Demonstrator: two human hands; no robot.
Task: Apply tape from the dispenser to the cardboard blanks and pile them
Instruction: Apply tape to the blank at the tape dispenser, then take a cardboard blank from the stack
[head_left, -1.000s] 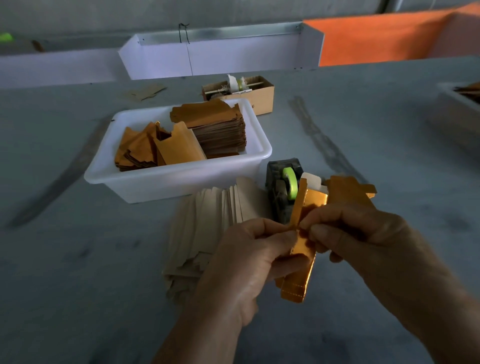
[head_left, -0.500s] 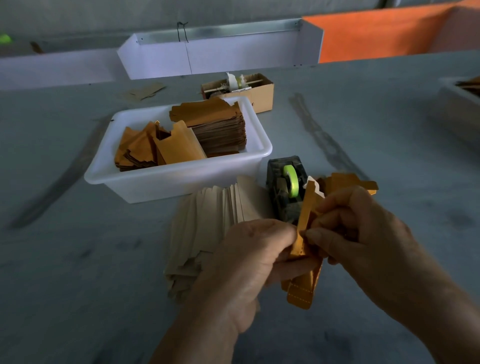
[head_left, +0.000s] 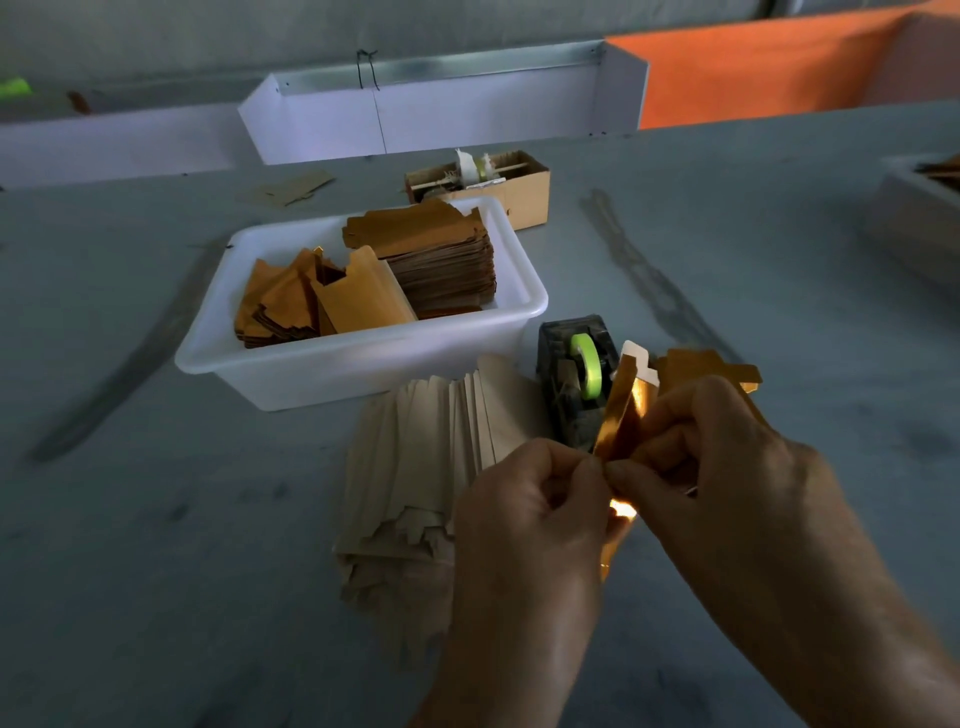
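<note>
Seen from the head camera, a person's two bare hands meet above the near middle of a grey work table, pinching a folded gold cardboard blank between them. The left hand has its fingers curled, thumb and forefinger closed on the blank's left edge. The right hand grips the same blank from the other side, its fingertips touching those of the left. The blank stands nearly upright, its shiny gold face catching light, its pale top tab just in front of the tape dispenser.

The dark dispenser, carrying a lime-green tape roll, sits on the table just behind the hands. Touching its left side, a fanned pile of pale blanks lies flat, partly hidden by the left wrist. More gold blanks lie just right of the dispenser, behind the right hand.

Farther back, a white plastic tub holds a tall stack of brown blanks at its right end and loose orange-brown pieces at its left. Behind the tub stands a small open cardboard box. A white tray runs along the table's far edge beside an orange panel.
</note>
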